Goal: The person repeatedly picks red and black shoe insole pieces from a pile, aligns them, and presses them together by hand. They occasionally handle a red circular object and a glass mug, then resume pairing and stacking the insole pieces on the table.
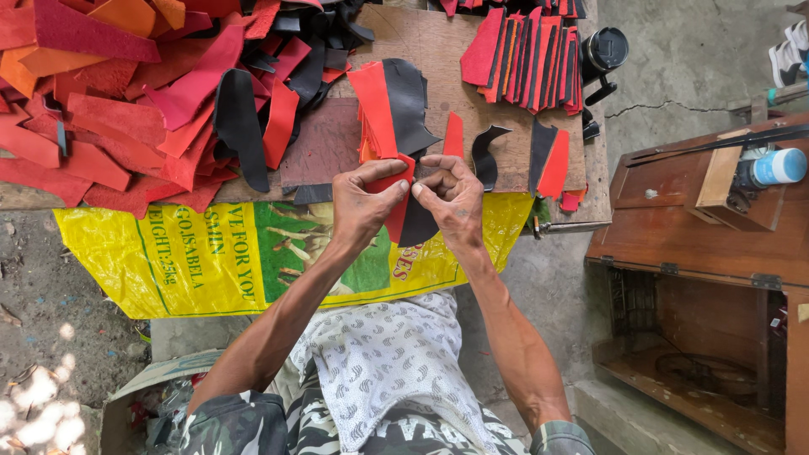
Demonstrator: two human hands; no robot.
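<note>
Outdoor workspace, concrete floor [691, 50]; wooden desk [438, 50] across the top of view, its front edge draped with a yellow printed sack [211, 261].

Your left hand [362, 206] and right hand [451, 198] meet at the desk's front edge, near the centre of view. Fingers of both hands are clamped together on a red leather piece [396, 215], thumbs and forefingers pinching its upper end; a black leather piece [417, 223] lies against it on the right, hanging over the sack.

At 12 o'clock from your hands: a small stack of red cut pieces [372, 114] with a black one [409, 101] behind. At 10 o'clock: a large loose heap of red, orange and black leather scraps [126, 109]. At 1 o'clock: a row of red and black pieces set on edge [527, 59], a black round container [604, 49] just beside it. At 3 o'clock: a brown wooden cabinet [699, 244] carrying a bottle with a blue cap [775, 167].
</note>
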